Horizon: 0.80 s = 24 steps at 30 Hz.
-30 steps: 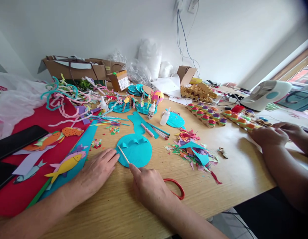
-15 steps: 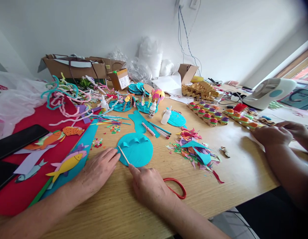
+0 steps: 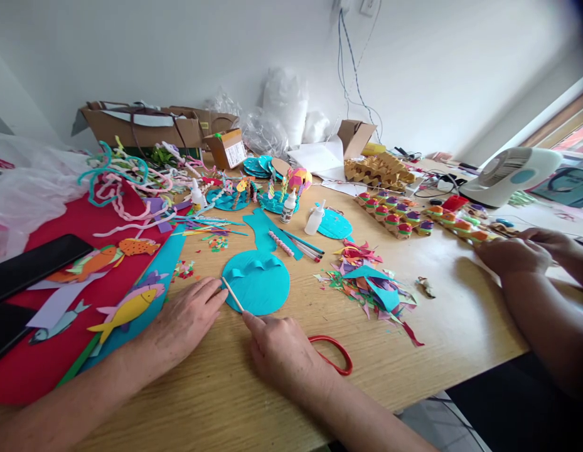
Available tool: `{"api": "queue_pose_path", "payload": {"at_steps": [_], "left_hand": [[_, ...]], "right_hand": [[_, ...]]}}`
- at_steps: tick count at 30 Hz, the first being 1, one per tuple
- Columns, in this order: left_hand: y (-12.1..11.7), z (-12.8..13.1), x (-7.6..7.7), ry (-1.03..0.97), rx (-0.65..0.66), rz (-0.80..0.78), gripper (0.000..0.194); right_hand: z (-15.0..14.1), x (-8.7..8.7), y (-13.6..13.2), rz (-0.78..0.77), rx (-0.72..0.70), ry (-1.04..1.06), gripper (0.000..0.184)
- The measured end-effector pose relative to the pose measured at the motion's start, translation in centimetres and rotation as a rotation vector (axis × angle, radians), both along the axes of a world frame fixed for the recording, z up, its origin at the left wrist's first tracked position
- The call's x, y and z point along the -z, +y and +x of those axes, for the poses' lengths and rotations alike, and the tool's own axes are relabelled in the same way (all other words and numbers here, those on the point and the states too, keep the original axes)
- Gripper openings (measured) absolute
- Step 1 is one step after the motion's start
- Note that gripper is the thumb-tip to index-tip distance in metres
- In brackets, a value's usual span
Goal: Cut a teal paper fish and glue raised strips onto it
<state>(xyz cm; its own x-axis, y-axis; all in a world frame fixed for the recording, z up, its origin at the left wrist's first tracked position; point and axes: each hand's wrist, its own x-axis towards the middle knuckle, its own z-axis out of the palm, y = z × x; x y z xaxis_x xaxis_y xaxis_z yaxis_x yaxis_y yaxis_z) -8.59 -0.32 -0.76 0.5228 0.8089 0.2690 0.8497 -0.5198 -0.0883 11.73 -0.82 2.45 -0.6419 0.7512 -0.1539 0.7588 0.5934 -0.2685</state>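
1. Reference: the blue disc (image 3: 263,295) lies flat on the wooden table (image 3: 442,314) just in front of my hands. All clock positions are taken from its centre.
2. My left hand (image 3: 190,317) is open, palm down, fingers extended close together; the fingertips are at the disc's 9 o'clock edge.
3. My right hand (image 3: 284,348) is closed around the lower end of a thin pale stick (image 3: 233,295) near 7 o'clock. The stick slants to its tip at the 9 o'clock rim, beside my left fingertips.
4. A wavy blue strip (image 3: 256,266) arches across the disc's upper part, from about 10 to 1 o'clock.
5. At 12 o'clock lies a cut blue sheet (image 3: 263,231). A pink twisted piece (image 3: 280,243) sits at 1 o'clock; two white bottles stand farther out in that direction.
6. At 3 o'clock is a pile of paper scraps (image 3: 373,285). Well beyond, another person's hands (image 3: 519,254) are at a painted egg carton (image 3: 460,229).
7. A red loop (image 3: 345,364) lies at 4 o'clock, beside my right hand.
8. Toward 8 o'clock, a yellow paper fish (image 3: 131,307) is noted.
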Motion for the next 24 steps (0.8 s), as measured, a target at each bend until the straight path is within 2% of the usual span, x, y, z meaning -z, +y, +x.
{"api": "queue_pose_path", "payload": {"at_steps": [7,17,24], "left_hand": [[0.05,0.07,-0.35,0.033,0.023,0.018,0.029],[0.37,-0.07,0.1,0.071,0.078,0.082,0.032],[0.37,-0.13,-0.15,0.048,0.081,0.032,0.033]], "right_hand": [[-0.14,-0.1,-0.42,-0.024,0.038,-0.008,0.041],[-0.57,0.15,-0.76,0.01,0.05,-0.044,0.039],[-0.83,0.08,-0.85,0.02,0.047,-0.066,0.037]]}}
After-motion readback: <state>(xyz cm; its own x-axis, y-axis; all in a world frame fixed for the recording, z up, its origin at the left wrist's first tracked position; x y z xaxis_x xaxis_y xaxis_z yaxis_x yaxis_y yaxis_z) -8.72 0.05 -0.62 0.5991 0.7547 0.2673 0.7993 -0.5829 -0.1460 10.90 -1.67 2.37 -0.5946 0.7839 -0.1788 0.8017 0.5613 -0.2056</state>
